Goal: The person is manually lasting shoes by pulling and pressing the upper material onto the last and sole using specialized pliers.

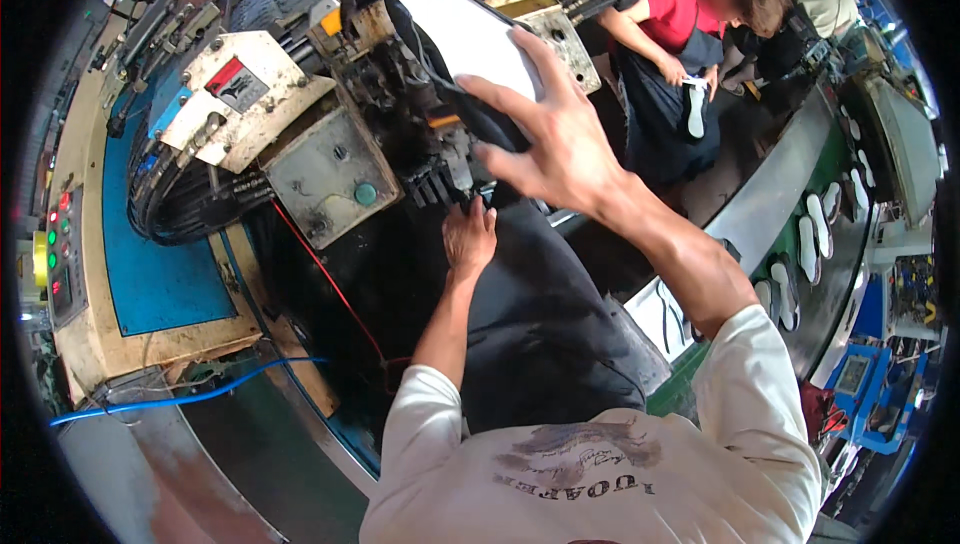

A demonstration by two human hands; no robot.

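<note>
A shoe [475, 29], dark along its sides with its white underside turned up, is tilted over the machine in front of me. My right hand [560, 134] is on its near end, fingers spread wide across the underside and edge and the thumb at the near side. The thumb is slightly blurred. Lower and to the left, my left hand [470, 236] is at a dark metal machine part [435, 184], its fingers bent together. What those fingers hold, if anything, is hidden.
A stained machine head with a metal box [335, 176] stands left, beside a control panel [65, 249]. A red cable [325, 274] and a blue hose [200, 399] run nearby. At right, a co-worker [665, 54] holds a white-soled shoe; several shoes [808, 244] lie on a conveyor.
</note>
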